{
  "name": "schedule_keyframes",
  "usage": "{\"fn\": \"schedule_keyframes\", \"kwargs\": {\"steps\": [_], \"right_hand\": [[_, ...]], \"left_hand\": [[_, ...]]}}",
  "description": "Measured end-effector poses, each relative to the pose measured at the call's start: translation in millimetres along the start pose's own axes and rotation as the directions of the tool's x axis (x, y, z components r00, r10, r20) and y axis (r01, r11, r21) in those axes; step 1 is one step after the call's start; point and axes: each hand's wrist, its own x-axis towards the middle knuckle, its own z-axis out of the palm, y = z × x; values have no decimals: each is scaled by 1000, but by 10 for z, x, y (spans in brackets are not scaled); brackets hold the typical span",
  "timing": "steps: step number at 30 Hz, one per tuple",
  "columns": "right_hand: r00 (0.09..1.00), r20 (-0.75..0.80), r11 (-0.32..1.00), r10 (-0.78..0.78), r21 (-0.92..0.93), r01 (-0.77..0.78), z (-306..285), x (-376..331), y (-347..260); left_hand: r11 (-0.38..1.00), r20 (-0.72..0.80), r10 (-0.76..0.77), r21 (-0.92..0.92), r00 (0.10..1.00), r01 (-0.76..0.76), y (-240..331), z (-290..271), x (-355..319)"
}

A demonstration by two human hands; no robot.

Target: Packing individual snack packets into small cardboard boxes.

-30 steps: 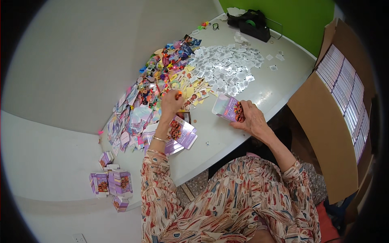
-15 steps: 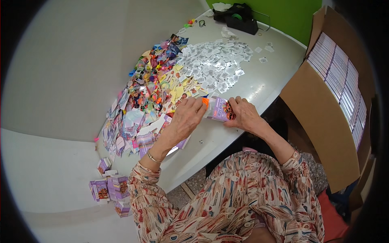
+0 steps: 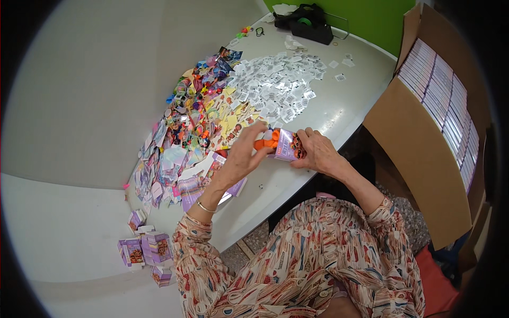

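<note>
Orange toy meets the small purple carton's open end
Right hand (image 3: 318,153) grips the small purple carton (image 3: 286,145), lying crosswise; left hand (image 3: 241,159) pinches the orange toy (image 3: 265,141) at its left mouth.

A tape dispenser (image 3: 310,24) sits by the green wall (image 3: 366,16); a carton (image 3: 435,122) of flat packs stands right; finished boxes (image 3: 146,252) lie lower left.
</note>
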Motion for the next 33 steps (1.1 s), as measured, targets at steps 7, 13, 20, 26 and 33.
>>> {"fn": "schedule_keyframes", "kwargs": {"steps": [7, 13, 20, 26, 33], "right_hand": [[999, -27, 999, 21, 34, -20, -6, -24, 33], [998, -57, 1000, 18, 9, -17, 15, -17, -37], [997, -78, 999, 13, 31, -10, 63, -70, -3], [995, -86, 999, 51, 17, -50, 6, -45, 47], [994, -104, 999, 34, 28, -32, 48, -57, 30]], "left_hand": [[833, -89, -445, -407, 891, 375, -101, 99, -201], [925, -291, -378, -150, 879, 349, 93, 261, -137], [981, -393, -70, 141, 917, 135, 41, 458, -13], [614, -107, -608, -691, 787, 381, -139, 180, 78], [409, 87, -642, -801, 762, 436, -300, 301, 57]]}}
